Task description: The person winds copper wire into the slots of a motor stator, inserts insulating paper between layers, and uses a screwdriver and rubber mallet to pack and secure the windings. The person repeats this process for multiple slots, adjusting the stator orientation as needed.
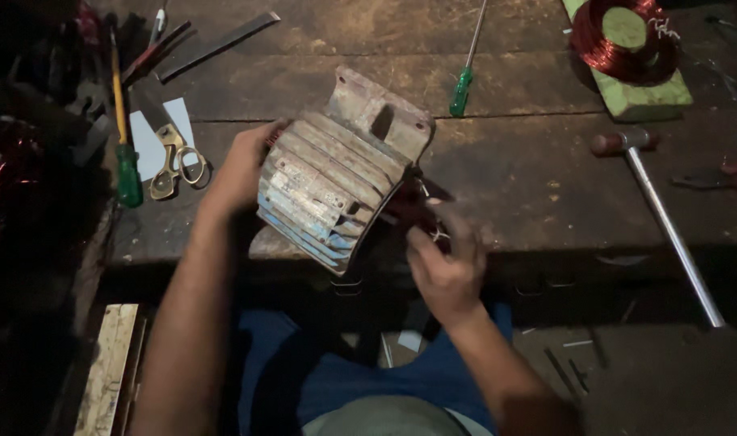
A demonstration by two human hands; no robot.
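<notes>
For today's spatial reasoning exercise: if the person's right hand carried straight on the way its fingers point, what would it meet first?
Most likely the finned motor housing. The right hand points up and left at the housing's open end, already close to it; depth is hard to judge.

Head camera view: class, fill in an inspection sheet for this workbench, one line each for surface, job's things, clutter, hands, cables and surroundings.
Surface: dark, worn wooden bench, stained and scratched.
Job's things: finned metal motor housing with flaking blue paint, propped on the bench's near edge.
Clutter: scissors, two green-handled screwdrivers, hammer, metal strips at top left.
Hands: left hand grips the housing's side; right hand closed on dark red wire at the housing's open end.
Cables: coil of red copper wire on a green block.
Surroundings: dim; wooden plank at lower left.
</notes>
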